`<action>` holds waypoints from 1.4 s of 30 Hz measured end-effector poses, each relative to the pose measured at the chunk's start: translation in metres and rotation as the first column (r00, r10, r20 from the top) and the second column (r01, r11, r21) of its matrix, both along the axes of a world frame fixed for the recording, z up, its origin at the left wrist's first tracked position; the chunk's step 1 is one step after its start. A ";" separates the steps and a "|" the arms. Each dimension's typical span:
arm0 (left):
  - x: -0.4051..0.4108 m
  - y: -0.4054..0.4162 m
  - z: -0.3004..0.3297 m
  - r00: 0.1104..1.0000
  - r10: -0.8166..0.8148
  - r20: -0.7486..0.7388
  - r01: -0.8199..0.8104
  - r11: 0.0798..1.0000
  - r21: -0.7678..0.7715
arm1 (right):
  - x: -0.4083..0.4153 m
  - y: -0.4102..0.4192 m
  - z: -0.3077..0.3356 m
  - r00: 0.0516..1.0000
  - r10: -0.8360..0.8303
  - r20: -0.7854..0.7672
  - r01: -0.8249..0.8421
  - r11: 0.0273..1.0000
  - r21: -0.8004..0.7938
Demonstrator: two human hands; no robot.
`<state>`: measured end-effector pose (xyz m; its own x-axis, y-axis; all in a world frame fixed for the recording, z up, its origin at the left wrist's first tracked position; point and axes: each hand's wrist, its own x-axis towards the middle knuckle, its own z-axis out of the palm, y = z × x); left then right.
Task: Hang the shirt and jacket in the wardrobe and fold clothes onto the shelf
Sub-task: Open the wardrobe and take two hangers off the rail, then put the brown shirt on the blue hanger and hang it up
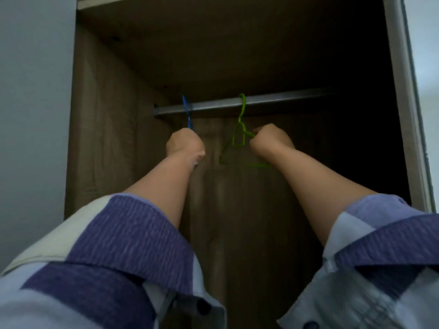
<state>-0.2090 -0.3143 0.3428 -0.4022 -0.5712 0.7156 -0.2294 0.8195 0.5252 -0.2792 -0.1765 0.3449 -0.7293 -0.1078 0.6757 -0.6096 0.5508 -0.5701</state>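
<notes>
Inside the open wardrobe a metal rail (pixel 273 99) runs across under the top board. A blue hanger (pixel 187 112) hooks over the rail at the left, and my left hand (pixel 185 144) is closed around its lower part, hiding the rest of it. A green hanger (pixel 240 134) hooks over the rail near the middle. My right hand (pixel 270 143) grips its right shoulder. No shirt or jacket is in view; both hangers look bare.
The wardrobe's wooden left wall (pixel 104 138) and back panel (pixel 237 222) enclose the space. Its right side is dark. A door edge (pixel 403 103) stands at the right. Pale room walls (pixel 33 115) flank the wardrobe. My rolled-up purple-and-white sleeves (pixel 123 245) fill the bottom.
</notes>
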 end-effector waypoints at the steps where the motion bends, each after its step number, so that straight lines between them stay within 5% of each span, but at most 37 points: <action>1: 0.003 0.001 0.003 1.000 0.011 -0.019 -0.011 1.000 -0.011 | 0.000 -0.001 0.000 1.000 -0.028 -0.007 0.028 1.000 0.003; 13: 0.037 -0.004 -0.020 0.996 0.090 0.030 -0.089 0.995 -0.036 | 0.009 -0.014 -0.010 0.995 -0.102 -0.017 0.101 0.994 -0.036; 31: 0.095 0.058 -0.156 0.934 0.202 0.294 -0.246 0.962 0.120 | 0.045 -0.018 -0.107 0.986 0.117 0.120 -0.103 0.988 -0.117; 37: 0.121 0.116 -0.236 0.895 0.293 0.335 -0.367 0.912 0.182 | 0.077 -0.024 -0.204 0.759 0.506 0.409 -0.560 0.828 0.014; 42: 0.158 0.165 -0.309 0.840 0.376 0.390 -0.475 0.858 0.196 | 0.135 -0.007 -0.272 0.546 0.605 0.580 -0.724 0.688 -0.036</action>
